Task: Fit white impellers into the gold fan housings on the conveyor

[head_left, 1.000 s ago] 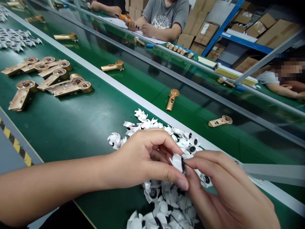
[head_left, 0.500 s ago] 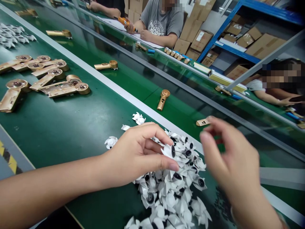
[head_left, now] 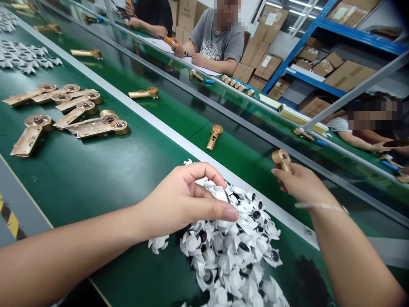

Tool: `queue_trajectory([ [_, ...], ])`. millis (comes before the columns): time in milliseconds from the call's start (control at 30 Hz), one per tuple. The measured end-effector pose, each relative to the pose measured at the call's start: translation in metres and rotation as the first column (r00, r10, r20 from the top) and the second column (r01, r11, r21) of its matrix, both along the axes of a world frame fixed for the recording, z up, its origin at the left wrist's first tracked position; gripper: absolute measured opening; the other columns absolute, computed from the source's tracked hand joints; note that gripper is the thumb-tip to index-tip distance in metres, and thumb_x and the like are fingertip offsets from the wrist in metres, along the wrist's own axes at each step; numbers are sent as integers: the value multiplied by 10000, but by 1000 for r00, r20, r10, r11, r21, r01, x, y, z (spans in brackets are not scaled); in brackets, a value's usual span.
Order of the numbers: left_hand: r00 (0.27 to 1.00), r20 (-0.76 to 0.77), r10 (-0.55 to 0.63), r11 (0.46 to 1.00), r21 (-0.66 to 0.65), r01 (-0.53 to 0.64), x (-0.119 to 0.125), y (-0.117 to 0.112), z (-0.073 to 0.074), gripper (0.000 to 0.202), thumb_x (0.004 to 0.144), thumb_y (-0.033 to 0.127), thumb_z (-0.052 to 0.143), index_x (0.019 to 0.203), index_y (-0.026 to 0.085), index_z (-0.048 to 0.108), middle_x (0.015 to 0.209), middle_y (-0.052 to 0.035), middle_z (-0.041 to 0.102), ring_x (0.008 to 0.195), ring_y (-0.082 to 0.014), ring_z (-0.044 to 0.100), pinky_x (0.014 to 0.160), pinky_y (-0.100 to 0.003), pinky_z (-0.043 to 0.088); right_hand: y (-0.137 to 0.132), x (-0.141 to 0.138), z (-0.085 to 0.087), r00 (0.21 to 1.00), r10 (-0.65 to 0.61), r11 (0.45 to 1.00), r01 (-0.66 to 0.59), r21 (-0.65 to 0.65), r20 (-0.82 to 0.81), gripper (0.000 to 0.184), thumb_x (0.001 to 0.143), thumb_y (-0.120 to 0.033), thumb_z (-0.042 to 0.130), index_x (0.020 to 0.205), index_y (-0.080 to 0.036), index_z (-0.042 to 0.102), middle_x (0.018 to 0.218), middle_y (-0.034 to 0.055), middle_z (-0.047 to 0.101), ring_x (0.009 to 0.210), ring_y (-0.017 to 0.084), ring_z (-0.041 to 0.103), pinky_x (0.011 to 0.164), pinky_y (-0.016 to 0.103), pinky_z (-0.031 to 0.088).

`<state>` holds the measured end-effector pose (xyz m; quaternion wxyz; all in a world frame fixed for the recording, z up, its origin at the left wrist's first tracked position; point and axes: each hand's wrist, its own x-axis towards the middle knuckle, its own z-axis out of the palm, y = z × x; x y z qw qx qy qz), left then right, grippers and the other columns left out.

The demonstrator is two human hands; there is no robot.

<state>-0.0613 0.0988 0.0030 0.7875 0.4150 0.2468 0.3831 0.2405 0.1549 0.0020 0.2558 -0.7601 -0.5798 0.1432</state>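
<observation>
My left hand (head_left: 188,198) hovers over a heap of white fan blades (head_left: 236,251) on the green bench, its thumb and fingers pinched on one white fan blade (head_left: 220,194). Out over the moving green belt, my right hand (head_left: 298,183) is closed round a gold fan body (head_left: 281,158), whose round head sticks up above the fingers. A thin bracelet circles that wrist.
Several gold fan bodies (head_left: 79,115) lie in a group at the left, with more white blades (head_left: 25,57) far left. Single gold bodies (head_left: 213,137) ride the belt. Across it, a person in a grey shirt (head_left: 220,42) works; blue shelving with cartons (head_left: 332,68) stands behind.
My right hand left the blade at my left fingers, reached right to the belt and picked up a gold fan body. My left hand stayed over the heap with its blade.
</observation>
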Motion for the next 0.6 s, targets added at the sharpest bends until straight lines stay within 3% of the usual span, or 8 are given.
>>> queue_trajectory([
  [67,1000,0,-4,1000,-1,4,-1,-2,2,323,732,46,826,932,184,613,950,8,701,694,-59,694,669,-170,555,-35,-19,13,993,45,996,-54,-72,-113,296,890,-439,659,976,-157,628,597,-21,611,472,136,588,436,238,478],
  [167,999,-37,-10,1000,2,10,0,-8,4,359,703,41,842,933,197,614,952,8,698,726,-80,699,670,-190,567,-85,-52,26,929,176,979,-198,-37,-325,343,911,-510,616,1044,-195,635,497,-56,511,418,126,511,383,211,429],
  [233,999,-47,-16,1000,-12,15,1,-12,4,379,690,40,847,941,203,615,967,0,694,739,-91,696,664,-199,569,-107,-69,28,877,294,951,-308,23,-380,330,928,-485,600,1110,-213,646,598,-19,599,514,142,597,467,210,522],
  [300,999,-35,-21,999,-36,20,3,-14,4,401,671,34,854,944,205,615,989,-9,689,735,-93,688,639,-191,560,-116,-80,26,835,389,917,-390,81,-388,327,943,-422,596,1215,-240,616,879,44,720,745,179,712,663,247,614],
  [367,999,-20,-29,998,-62,28,4,-15,3,419,649,30,862,939,203,613,1002,-16,686,726,-93,680,617,-181,550,-119,-84,21,822,437,898,-422,125,-365,369,939,-359,615,1292,-261,568,1092,80,734,881,207,745,735,265,631],
  [500,998,14,-63,994,-92,64,3,-14,3,451,629,55,884,948,210,607,950,-24,702,742,-118,689,619,-192,561,-119,-85,13,791,492,869,-468,160,-364,527,911,-275,673,1396,-298,469,1080,67,772,806,210,777,622,212,637],
  [600,994,39,-100,985,-135,104,3,-14,4,469,634,58,889,968,211,599,822,-3,718,662,-88,681,613,-168,560,-122,-83,10,728,565,823,-533,198,-389,558,952,-236,612,1467,-323,413,1177,61,752,903,227,772,749,260,650],
])
